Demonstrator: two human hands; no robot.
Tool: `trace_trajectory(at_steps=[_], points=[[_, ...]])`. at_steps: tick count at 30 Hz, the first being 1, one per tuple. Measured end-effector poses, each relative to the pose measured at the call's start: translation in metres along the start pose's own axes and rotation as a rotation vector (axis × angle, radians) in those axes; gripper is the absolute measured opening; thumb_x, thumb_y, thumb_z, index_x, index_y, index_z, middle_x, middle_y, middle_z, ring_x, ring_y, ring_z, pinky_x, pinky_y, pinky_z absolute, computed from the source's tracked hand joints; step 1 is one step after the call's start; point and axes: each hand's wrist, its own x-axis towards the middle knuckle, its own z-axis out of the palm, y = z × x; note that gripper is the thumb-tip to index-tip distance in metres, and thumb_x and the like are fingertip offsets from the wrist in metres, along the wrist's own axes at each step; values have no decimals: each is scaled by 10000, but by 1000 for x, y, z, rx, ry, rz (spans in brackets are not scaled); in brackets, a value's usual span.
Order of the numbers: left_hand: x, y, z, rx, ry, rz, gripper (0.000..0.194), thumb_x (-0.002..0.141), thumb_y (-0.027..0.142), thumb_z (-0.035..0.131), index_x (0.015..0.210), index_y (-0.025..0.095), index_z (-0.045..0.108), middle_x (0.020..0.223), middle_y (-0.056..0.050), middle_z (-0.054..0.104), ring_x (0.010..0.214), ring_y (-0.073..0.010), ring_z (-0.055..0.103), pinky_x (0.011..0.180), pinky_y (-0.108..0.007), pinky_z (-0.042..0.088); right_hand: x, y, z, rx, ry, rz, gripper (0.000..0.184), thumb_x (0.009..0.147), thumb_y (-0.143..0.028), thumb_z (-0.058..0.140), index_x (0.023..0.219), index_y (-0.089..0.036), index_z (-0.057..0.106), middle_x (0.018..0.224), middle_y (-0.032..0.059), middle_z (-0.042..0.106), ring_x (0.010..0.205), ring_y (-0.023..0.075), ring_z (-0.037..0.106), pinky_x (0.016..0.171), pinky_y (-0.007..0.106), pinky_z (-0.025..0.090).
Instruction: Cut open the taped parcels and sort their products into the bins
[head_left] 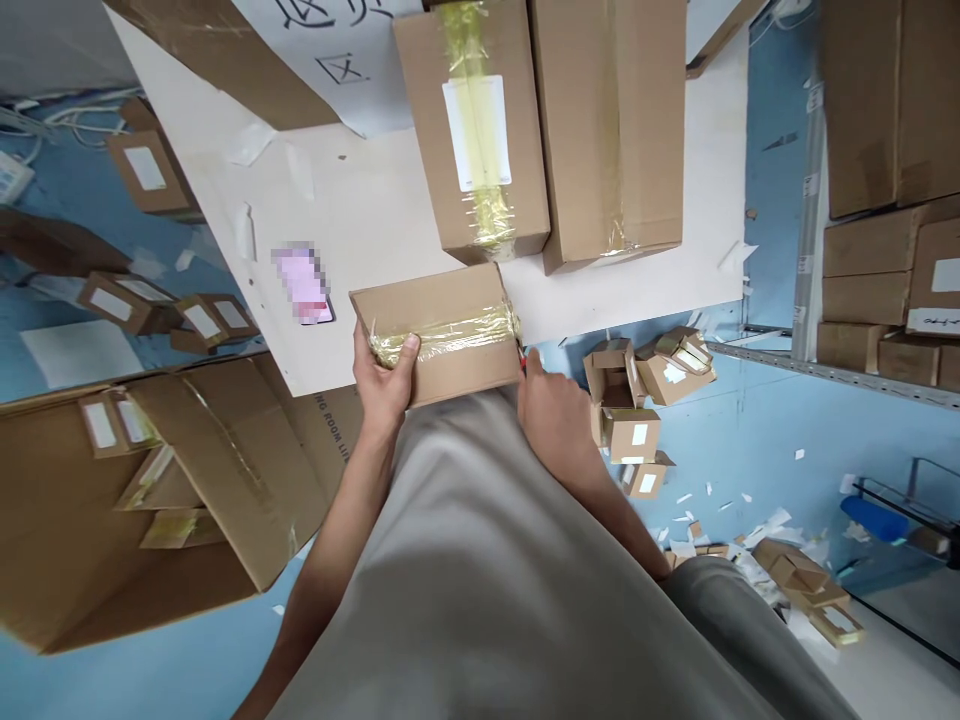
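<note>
My left hand grips the box at nine o'clock, likely for steadiness; at four, my right hand clenches something red.

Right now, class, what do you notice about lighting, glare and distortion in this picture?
Head view: bright glints on the wrinkled tape across the carton in the left hand; head view: the white table looks brightly lit; head view: the phone is mostly pixelated; head view: the large open box appears stretched near the edge, probably by a wide lens.
</note>
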Motion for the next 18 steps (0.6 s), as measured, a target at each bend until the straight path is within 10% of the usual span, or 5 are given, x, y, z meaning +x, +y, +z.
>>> trace_trajectory(at_steps=[9,18], points=[[-4,3,-4,54,5,-5,1002,948,802,851,1731,258,540,1657,-174,684,1518,-344,688,1354,-531,514,-20,50,-10,48,59,-108,537,1249,-362,425,1736,-202,580,1155,167,890,1063,347,861,927,398,617],[3,7,-5,29,17,-21,1010,908,816,875,1711,279,579,1631,-170,703,1496,-357,702,1352,-557,518,131,120,6,137,247,-106,495,1198,-229,438,1599,-16,634,1376,206,787,1101,193,698,1004,304,503]])
